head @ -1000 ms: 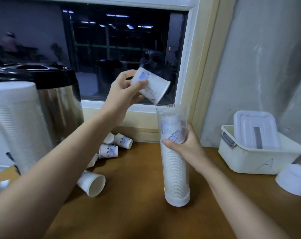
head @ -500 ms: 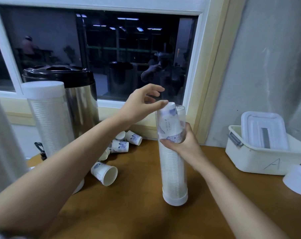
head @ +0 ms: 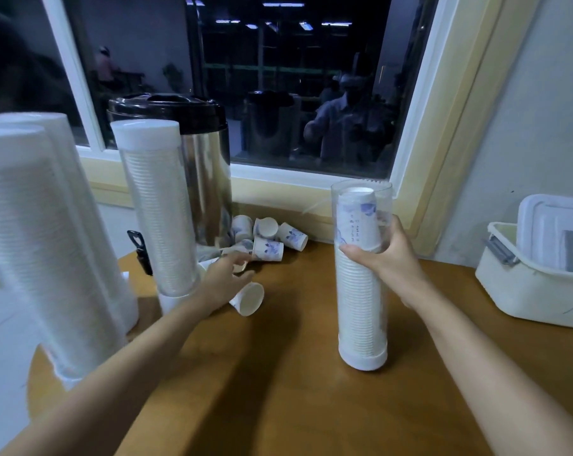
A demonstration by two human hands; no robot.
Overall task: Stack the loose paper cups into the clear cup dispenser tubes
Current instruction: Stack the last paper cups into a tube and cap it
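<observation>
Clear dispenser tube [head: 360, 307] is gripped upright by right hand [head: 388, 255]; left hand [head: 222, 281], fingers spread wide, is held over loose cups [head: 268, 241].

Your left hand [head: 224, 279]: moved from the mouth of the clear tube [head: 360, 307] down and left to the loose cups [head: 268, 240]; fingers now spread beside a tipped cup [head: 250, 299].
Printed cup [head: 357, 218]: out of your grip, now topmost inside the tube.

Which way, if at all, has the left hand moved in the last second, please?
Yes: the left hand dropped from the tube's mouth, down and leftward, to the loose cups beside the urn.
</observation>
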